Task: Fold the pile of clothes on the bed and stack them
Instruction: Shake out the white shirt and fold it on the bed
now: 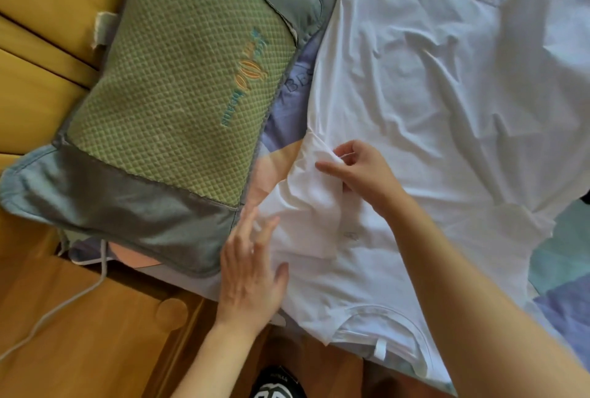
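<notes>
White T-shirt (431,103) spread on bed (287,110), collar nearest, long axis running away. Left sleeve (306,193) pinched by right hand (357,167). Left hand (252,266) flat, open, pressing beside it.

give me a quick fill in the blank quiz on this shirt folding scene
1. The right hand pinches a sleeve of the ____ t-shirt.
2. The left hand lies ____ with straight fingers at the shirt's edge.
3. The green quilted pillow lies on the shirt's ____ side in the head view.
4. The shirt's neckline points ____ the person.

Missing words: white; flat; left; toward
</notes>
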